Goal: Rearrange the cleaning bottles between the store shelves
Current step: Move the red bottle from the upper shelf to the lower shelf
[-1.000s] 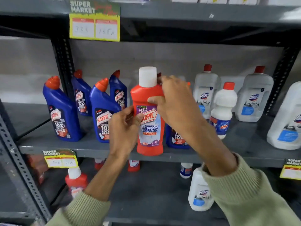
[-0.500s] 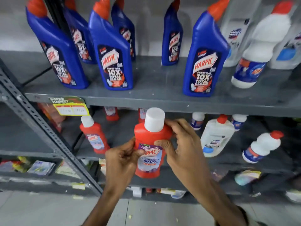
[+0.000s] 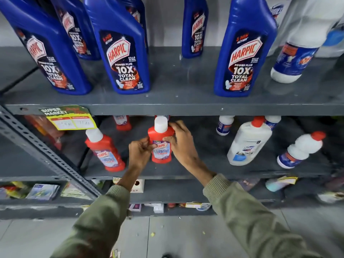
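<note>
A red Harpic bathroom cleaner bottle point(image 3: 161, 144) with a white cap stands upright on the lower shelf point(image 3: 195, 172). My left hand point(image 3: 140, 153) grips its left side and my right hand point(image 3: 181, 144) wraps its right side and shoulder. Another red bottle point(image 3: 105, 151) of the same kind stands just to its left, and two more show behind, partly hidden by the upper shelf edge. Several blue Harpic bottles point(image 3: 124, 53) stand on the upper shelf point(image 3: 186, 105).
White bottles with red caps point(image 3: 249, 144) stand on the lower shelf's right; another white bottle point(image 3: 296, 53) is on the upper right. A yellow price tag point(image 3: 70, 120) hangs from the upper shelf edge. A slanted perforated upright point(image 3: 42, 153) crosses at left. Small packets fill the bottom shelves.
Both hands carried the red bottle down from the upper shelf, under its edge, onto the lower shelf beside another red bottle. The view tilted downward.
</note>
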Demonstrator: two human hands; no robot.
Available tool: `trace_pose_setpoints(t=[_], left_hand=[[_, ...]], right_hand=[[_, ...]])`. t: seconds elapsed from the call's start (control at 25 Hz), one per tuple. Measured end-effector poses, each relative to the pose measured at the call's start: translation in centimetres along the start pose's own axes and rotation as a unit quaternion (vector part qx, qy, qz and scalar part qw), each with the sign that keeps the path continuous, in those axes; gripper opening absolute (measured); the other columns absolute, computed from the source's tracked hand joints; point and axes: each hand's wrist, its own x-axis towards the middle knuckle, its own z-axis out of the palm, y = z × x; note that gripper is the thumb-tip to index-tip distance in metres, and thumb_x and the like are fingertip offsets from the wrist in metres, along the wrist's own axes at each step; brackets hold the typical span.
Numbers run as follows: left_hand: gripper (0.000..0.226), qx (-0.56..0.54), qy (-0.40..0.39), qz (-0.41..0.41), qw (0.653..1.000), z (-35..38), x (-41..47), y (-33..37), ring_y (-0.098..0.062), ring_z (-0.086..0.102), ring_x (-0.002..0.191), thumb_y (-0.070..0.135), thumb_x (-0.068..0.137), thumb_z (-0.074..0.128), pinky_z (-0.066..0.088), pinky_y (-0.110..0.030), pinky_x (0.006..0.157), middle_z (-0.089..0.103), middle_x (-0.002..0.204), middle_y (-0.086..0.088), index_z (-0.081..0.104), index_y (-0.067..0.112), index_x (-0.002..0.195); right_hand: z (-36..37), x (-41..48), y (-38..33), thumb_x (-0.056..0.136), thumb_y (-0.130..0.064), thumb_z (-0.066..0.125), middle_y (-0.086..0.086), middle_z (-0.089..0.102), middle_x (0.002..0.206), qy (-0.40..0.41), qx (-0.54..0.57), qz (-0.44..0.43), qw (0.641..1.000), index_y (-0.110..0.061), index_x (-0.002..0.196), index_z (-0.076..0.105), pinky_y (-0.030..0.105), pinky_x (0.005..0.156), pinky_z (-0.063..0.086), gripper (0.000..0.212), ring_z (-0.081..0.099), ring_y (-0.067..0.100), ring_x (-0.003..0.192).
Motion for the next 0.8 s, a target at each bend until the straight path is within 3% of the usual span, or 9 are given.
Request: trace_pose_setpoints(t=[0.08,0.16,0.24,0.4,0.64,0.72,0.8], left_hand=[[0.003,-0.011,0.004,-0.011,1.000,0.4,0.9,-0.8,0.019,0.058,0.057,-0.015,0.080,0.066,0.051,-0.009,0.061,0.068,0.086,-0.001,0.067,-0.014,0.078],[0.005,-0.012,0.004,-0.022,1.000,0.7,1.4,-2.0,0.020,0.062,0.062,-0.013,0.081,0.066,0.056,-0.008,0.065,0.069,0.094,-0.009,0.067,-0.018,0.083],[0.009,-0.007,-0.007,-0.038,0.999,1.3,1.5,-3.5,0.018,0.064,0.066,-0.010,0.082,0.067,0.059,-0.014,0.071,0.070,0.094,-0.010,0.066,-0.018,0.084],[0.018,-0.028,-0.025,-0.067,0.997,2.0,1.6,-4.7,0.018,0.067,0.072,-0.009,0.084,0.066,0.052,-0.003,0.066,0.067,0.106,-0.011,0.067,-0.017,0.100],[0.032,-0.037,-0.035,-0.052,0.997,2.5,1.3,-4.6,0.021,0.065,0.075,-0.006,0.084,0.066,0.051,-0.001,0.067,0.067,0.114,-0.015,0.063,-0.012,0.116],[0.036,-0.020,-0.040,-0.057,0.997,2.4,1.1,-5.0,0.017,0.067,0.077,0.001,0.086,0.067,0.053,-0.004,0.072,0.069,0.118,-0.017,0.062,-0.007,0.121],[0.039,-0.009,-0.044,-0.068,0.997,2.1,0.8,-4.6,0.002,0.070,0.086,0.007,0.087,0.067,0.059,-0.019,0.081,0.069,0.121,-0.018,0.061,-0.004,0.124]], right_hand=[[0.9,0.9,0.7,0.081,-0.004,0.071,0.013,0.059,0.122,-0.006,-0.003,0.003,1.000,-0.004,0.125,0.061,0.046,0.097,0.054,0.045,0.065,0.030,0.108],[1.7,1.3,1.4,0.082,-0.003,0.070,0.013,0.059,0.123,-0.011,-0.005,0.005,1.000,-0.004,0.126,0.061,0.045,0.098,0.055,0.046,0.065,0.030,0.109],[2.1,1.3,2.0,0.084,-0.002,0.068,0.013,0.058,0.124,-0.021,-0.014,0.004,1.000,-0.004,0.128,0.060,0.045,0.099,0.055,0.045,0.065,0.029,0.112],[2.7,1.1,3.0,0.090,-0.005,0.067,0.012,0.057,0.130,-0.029,-0.015,0.020,0.999,-0.004,0.133,0.057,0.043,0.101,0.056,0.045,0.065,0.028,0.118],[3.0,0.7,4.7,0.094,-0.015,0.066,0.008,0.054,0.134,-0.025,-0.007,0.041,0.999,-0.011,0.138,0.052,0.042,0.098,0.059,0.047,0.064,0.024,0.121],[3.2,0.4,5.0,0.094,-0.019,0.066,0.007,0.052,0.138,-0.034,-0.016,0.046,0.998,-0.015,0.142,0.048,0.043,0.099,0.058,0.051,0.063,0.024,0.124],[3.2,0.2,5.3,0.094,-0.021,0.066,0.006,0.050,0.140,-0.046,-0.027,0.049,0.997,-0.020,0.146,0.043,0.044,0.098,0.058,0.057,0.061,0.025,0.126]])
